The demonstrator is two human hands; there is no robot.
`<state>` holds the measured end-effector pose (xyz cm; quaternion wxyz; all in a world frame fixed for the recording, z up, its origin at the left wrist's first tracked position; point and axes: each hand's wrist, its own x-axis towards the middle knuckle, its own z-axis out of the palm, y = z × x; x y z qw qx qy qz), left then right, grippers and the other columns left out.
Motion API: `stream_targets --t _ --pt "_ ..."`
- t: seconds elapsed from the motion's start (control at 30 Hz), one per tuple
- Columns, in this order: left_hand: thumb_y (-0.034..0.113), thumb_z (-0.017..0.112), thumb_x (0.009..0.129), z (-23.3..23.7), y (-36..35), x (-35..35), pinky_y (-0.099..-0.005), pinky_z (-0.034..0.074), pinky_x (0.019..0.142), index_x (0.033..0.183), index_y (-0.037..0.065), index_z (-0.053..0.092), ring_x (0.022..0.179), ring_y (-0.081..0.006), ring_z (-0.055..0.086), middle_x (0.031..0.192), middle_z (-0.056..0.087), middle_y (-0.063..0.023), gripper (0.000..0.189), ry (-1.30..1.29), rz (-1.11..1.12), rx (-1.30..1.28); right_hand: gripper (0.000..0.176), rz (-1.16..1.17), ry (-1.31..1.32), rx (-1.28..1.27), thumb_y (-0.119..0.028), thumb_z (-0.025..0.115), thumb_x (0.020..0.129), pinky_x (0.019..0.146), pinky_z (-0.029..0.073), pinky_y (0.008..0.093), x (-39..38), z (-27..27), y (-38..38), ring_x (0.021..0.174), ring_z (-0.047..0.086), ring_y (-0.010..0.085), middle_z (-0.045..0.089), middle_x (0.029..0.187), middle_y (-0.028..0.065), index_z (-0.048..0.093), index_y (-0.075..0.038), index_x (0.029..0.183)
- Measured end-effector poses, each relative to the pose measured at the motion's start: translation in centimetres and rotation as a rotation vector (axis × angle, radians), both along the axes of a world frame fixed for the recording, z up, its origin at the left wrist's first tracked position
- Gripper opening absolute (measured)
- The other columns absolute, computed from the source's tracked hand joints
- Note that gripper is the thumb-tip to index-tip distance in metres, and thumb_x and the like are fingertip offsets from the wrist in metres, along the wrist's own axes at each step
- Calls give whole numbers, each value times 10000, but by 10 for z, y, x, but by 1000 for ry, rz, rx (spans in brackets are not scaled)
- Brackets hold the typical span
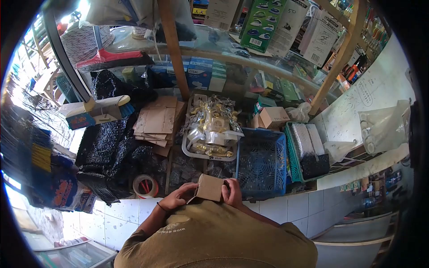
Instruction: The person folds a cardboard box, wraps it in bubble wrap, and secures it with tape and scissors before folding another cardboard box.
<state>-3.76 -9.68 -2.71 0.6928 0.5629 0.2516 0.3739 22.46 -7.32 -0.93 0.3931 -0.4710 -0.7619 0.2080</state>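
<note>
A small brown cardboard box (209,187) is held close to my chest, between both hands. My left hand (175,196) grips its left side, where a flap hangs down. On the right side, my right hand (232,192) has its fingers bent round the box. Beyond the box stands a white tray (209,156) heaped with gold and silver metal parts in clear wrapping. Flattened cardboard pieces (155,121) are stacked left of the tray. The inside of the box is hidden.
A blue basket (262,191) lies right of the tray, beside a green basket (292,167) with wrapped packs. Black bubble wrap (105,145) and a tape roll (145,186) are at the left. A wooden post (175,53) rises behind.
</note>
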Motion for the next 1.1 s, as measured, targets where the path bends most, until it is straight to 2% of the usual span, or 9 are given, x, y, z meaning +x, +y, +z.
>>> stream_targets --t 0.23,0.4,0.53,0.63,0.7,0.83,0.93,1.0,1.1 --pt "-19 483 564 25 1 1 -316 227 1082 1370 38 348 1300 -221 300 1331 370 -110 819 -1 10 -92 268 -42 2 -32 -156 531 876 820 417 417 -2 -1 -1 923 504 365 502 989 201 480 13 1077" --pt "-75 468 661 0 5 2 -320 268 1064 1370 39 318 1328 -172 263 1448 234 -81 734 140 -29 -148 260 -60 6 -23 -162 521 884 819 415 417 -4 1 -2 928 502 365 496 997 202 480 10 1075" --pt "-76 479 712 -5 6 23 -315 278 1051 1339 41 358 1282 -193 315 1368 315 -105 649 -39 166 -346 258 -90 27 -65 -167 518 886 823 410 413 -7 0 -3 929 500 366 492 998 200 478 6 1073" --pt "-85 450 710 -7 8 32 -315 263 1061 1337 28 344 1283 -231 323 1362 319 -133 646 63 305 -146 242 -109 52 -63 -165 496 896 812 413 388 -8 0 -5 911 506 341 495 998 186 486 8 1065" --pt "-86 420 714 -11 10 36 -340 245 1075 1367 18 284 1285 -293 321 1355 312 -169 675 323 401 246 237 -89 57 -52 -164 482 906 811 411 387 -7 0 -6 918 505 335 494 1006 184 481 10 1067" --pt "-80 426 704 -13 13 34 -372 216 1091 1403 13 197 1310 -350 271 1387 269 -208 741 371 285 307 238 -108 65 -60 -153 446 928 829 412 375 -12 -2 -8 936 515 313 502 1035 181 478 12 1097" --pt "-38 516 710 -19 12 35 -387 197 1099 1420 4 120 1337 -369 212 1419 216 -241 813 434 225 376 259 -156 201 -130 -152 412 949 852 414 355 -20 -1 -11 954 529 285 519 1059 173 470 13 1140" --pt "92 669 700 -18 8 37 -411 193 1097 1415 -20 87 1349 -391 165 1439 167 -261 929 465 221 471 278 -173 243 -151 -153 390 963 872 413 337 -22 -6 -11 972 539 262 535 1071 163 460 12 1175" --pt "257 780 644 -9 7 35 -444 199 1087 1411 -30 54 1333 -408 184 1432 171 -265 1094 561 210 523 254 -181 315 -145 -145 420 949 853 415 362 -25 -11 -11 963 532 302 531 1039 163 482 -3 1150"
